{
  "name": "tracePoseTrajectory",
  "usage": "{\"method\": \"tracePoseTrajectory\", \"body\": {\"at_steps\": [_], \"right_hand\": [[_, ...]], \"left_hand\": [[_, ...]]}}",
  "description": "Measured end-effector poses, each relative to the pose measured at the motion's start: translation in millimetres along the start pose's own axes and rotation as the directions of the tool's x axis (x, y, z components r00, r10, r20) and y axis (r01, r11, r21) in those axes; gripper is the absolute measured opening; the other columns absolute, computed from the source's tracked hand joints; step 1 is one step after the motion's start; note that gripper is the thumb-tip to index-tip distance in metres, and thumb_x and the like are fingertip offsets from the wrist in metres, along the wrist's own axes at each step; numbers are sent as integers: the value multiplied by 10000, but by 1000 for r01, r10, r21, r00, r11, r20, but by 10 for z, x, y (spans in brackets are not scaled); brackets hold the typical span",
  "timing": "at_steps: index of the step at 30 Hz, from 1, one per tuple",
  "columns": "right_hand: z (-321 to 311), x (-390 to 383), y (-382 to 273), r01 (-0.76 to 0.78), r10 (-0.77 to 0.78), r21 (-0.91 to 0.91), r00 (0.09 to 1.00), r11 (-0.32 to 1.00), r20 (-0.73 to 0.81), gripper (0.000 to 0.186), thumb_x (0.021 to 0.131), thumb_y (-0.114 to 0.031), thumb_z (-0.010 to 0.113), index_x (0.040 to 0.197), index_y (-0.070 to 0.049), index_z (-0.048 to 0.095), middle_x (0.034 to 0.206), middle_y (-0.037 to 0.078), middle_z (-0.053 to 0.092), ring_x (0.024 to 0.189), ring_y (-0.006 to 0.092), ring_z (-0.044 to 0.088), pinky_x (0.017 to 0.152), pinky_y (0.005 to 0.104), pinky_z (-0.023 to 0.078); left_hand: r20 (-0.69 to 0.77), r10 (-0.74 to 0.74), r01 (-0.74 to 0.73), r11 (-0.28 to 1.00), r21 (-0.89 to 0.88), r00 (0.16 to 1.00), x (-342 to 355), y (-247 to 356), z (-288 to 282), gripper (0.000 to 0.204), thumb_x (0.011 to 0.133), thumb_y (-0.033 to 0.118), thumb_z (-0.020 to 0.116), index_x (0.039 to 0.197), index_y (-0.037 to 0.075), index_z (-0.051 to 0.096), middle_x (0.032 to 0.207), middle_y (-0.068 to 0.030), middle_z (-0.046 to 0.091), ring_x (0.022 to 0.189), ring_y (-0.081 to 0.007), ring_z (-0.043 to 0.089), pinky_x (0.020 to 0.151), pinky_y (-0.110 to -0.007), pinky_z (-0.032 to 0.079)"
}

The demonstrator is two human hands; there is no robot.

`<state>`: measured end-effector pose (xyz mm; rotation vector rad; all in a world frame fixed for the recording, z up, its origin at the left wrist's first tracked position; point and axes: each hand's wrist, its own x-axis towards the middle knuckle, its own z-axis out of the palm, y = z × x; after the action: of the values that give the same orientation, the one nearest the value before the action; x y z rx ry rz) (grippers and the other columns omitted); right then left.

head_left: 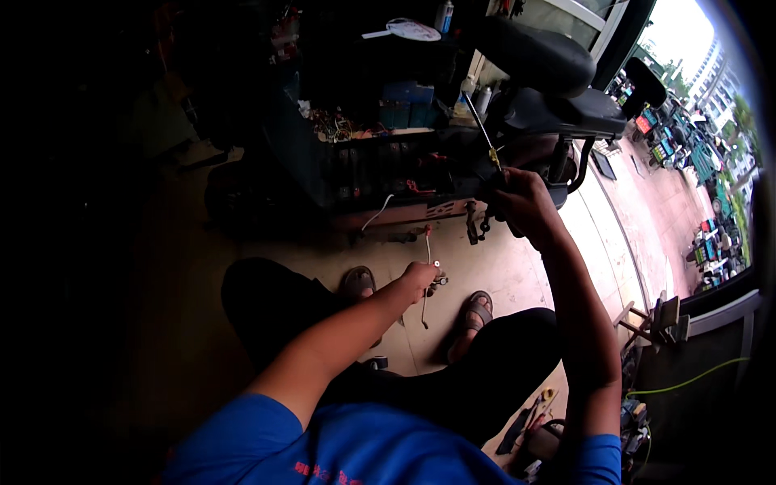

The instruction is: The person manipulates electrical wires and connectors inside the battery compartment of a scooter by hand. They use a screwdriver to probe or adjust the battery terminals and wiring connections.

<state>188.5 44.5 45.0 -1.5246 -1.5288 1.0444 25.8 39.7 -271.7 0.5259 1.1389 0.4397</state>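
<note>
My right hand [517,202] is raised and closed around a screwdriver [482,129] whose thin metal shaft points up and to the left, next to the opened side of a dark electric scooter [420,178]. My left hand [419,279] is lower, between my knees, closed on a small dark part [439,281] with a thin wire [426,303] hanging from it. Wires and battery cells show inside the scooter's open body. A black scooter seat [541,56] sits above my right hand.
My sandalled feet [477,311] rest on a tan tiled floor. Hand tools [529,416] lie on the floor by my right elbow, with a green cable [687,380] nearby. Several parked scooters [687,153] stand outside at right. The left side is dark.
</note>
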Motion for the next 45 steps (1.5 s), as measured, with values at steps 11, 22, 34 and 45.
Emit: {"method": "tracePoseTrajectory", "body": {"at_steps": [11,22,34,45], "right_hand": [[22,511,984,-124,129,-109,991,986,40,265,902,-169,807,806,-22,608,677,13,610,647,82,551,618,281,466],[58,967,914,-332,317,183,943,926,102,130,936,-96,805,925,-21,700,740,12,659,660,86,600,605,258,478],[259,1086,1250,-179,180,198,984,964,18,338,942,-89,793,756,-78,512,691,-18,585,649,62,514,590,249,415],[269,1001,1285,-143,143,59,990,988,1,314,947,-173,800,777,-43,569,667,-34,538,638,62,457,580,281,400]], "left_hand": [[-236,-42,100,966,238,971,1336,-783,-463,144,943,142,741,956,0,721,837,-76,683,680,-186,639,559,-379,524],[-90,-133,144,980,138,987,1912,-930,-579,126,938,107,738,925,-18,742,844,-108,705,670,-201,661,554,-367,550],[210,145,-233,834,499,967,2161,-841,-1227,216,939,203,710,1059,32,766,1073,-138,761,960,-293,744,863,-386,603],[-276,135,28,856,517,951,2257,-978,-1189,299,852,-57,714,1118,44,807,896,-99,773,745,-211,726,663,-349,599]]}}
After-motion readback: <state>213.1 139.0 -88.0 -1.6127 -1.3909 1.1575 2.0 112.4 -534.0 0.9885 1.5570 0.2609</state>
